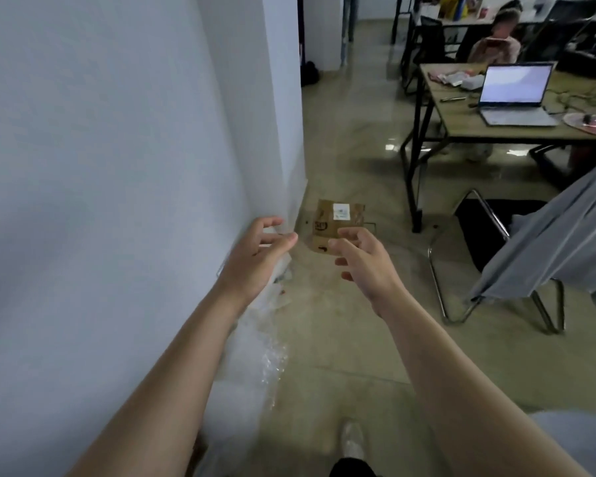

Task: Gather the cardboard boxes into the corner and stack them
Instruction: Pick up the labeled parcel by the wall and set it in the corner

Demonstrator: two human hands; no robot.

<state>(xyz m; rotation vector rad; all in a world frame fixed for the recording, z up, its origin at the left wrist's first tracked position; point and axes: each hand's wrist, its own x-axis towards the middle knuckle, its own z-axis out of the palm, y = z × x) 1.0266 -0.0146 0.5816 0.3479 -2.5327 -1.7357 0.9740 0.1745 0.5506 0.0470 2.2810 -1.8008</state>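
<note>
Far left is just a smooth, matte white wall [117, 166] running away to a corner edge, and along its foot there's a crinkly heap of clear plastic wrap [255, 356], shiny and bunched up. The left hand [255, 256] reaches out over that plastic, fingers spread and loosely curled, holding nothing. Just past it, on the glossy beige tiled floor [341, 321], sits a small brown cardboard box [327, 225], boxy and a bit scuffed, with a white label on top and dark print on the side; it's right near the wall's corner edge. The right hand [365, 259] is stretched toward it too, fingers apart and bent, empty, covering part of the box from this angle, though I can't tell if it's actually touching. Further right there's a metal-framed chair [461, 270] with grey fabric [558, 242] draped over it, and behind that a wood-topped table [468, 129] on black legs with an open laptop [513, 94]. A shoe [352, 440] shows at the bottom.
</note>
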